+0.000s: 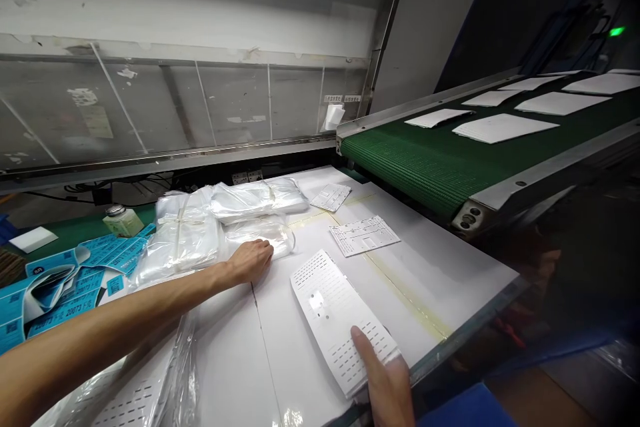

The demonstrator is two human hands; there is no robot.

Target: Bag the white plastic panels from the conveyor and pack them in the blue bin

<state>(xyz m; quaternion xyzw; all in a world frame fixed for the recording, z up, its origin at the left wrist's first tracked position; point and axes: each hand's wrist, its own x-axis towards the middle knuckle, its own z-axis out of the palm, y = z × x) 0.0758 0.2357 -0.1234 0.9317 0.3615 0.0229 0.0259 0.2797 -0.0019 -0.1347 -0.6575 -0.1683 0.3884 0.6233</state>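
My right hand (387, 383) grips a long white slotted panel (333, 310) at its near end, the thumb lying on top. The panel has rows of small slots at both ends and a square patch near its middle. My left hand (253, 259) is closed at the near edge of a clear plastic bag (263, 232), its fingertips partly hidden. Behind it lie tied bundles of clear bags (260, 199). Two smaller white panels, a nearer panel (365, 235) and a farther panel (331, 197), lie flat beyond the slotted one.
A green conveyor belt (415, 160) carries several flat white pieces (505, 127) at the right. Blue printed labels (65, 300) and a small bottle (123, 220) sit at the left. Bagged slotted panels (130, 400) lie at the lower left of the white tabletop (440, 273).
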